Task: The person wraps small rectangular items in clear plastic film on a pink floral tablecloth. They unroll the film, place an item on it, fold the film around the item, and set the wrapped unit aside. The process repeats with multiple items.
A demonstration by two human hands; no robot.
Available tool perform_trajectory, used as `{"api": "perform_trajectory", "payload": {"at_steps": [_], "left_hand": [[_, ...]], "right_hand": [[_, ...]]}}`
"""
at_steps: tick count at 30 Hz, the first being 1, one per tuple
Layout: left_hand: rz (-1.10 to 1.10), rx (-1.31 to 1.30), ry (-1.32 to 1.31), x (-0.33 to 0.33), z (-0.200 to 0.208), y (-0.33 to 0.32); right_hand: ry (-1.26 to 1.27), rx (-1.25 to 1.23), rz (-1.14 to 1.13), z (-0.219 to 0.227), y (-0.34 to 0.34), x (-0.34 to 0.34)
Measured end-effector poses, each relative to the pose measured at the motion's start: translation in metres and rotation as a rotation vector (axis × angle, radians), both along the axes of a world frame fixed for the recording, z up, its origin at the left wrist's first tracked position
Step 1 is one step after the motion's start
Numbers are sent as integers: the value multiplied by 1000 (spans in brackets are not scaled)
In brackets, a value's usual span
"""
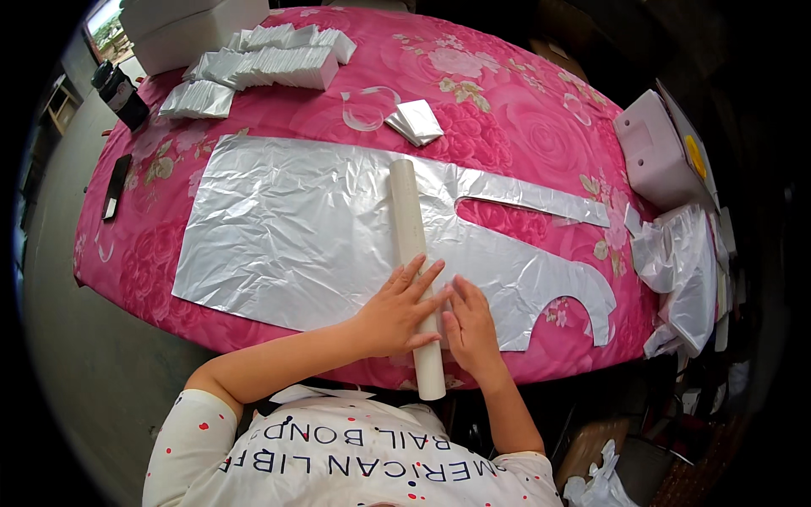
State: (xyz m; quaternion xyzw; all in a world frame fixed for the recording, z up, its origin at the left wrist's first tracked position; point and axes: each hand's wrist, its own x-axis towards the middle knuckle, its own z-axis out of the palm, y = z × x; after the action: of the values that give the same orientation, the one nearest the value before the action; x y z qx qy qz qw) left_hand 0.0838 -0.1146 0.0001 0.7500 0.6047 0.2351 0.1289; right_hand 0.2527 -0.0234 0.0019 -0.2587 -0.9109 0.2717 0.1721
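A glossy silver-white plastic sheet (279,228), shaped like a disposable apron with a long strap and a curved cut-out, lies spread and slightly wrinkled across the table. Over its middle rests a long cream tube (409,211), whose near end sticks out past the table edge. My left hand (397,311) lies on top of the tube with its fingers spread. Just right of the tube, my right hand (470,325) has its fingers loosely bent and its thumb apart, the fingertips close to those of my left hand. Nothing shows in its grasp.
The table wears a pink flowered cloth (507,93). Stacks of folded white packets (279,66) stand at the far left beside a white box (186,34), a dark bottle (120,95) and a black flat object (117,188). More packets (415,123) lie beyond the sheet. Plastic bags (680,262) crowd the right edge.
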Motion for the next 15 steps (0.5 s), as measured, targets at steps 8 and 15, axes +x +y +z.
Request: {"api": "perform_trajectory", "payload": {"at_steps": [8,15], "left_hand": [[158,65,-151,12,-11,23],[49,-17,-55,12,-1,31]], "right_hand": [[-229,354,-459,-36,120,112],[-202,431,-888,-47,153,196]]}}
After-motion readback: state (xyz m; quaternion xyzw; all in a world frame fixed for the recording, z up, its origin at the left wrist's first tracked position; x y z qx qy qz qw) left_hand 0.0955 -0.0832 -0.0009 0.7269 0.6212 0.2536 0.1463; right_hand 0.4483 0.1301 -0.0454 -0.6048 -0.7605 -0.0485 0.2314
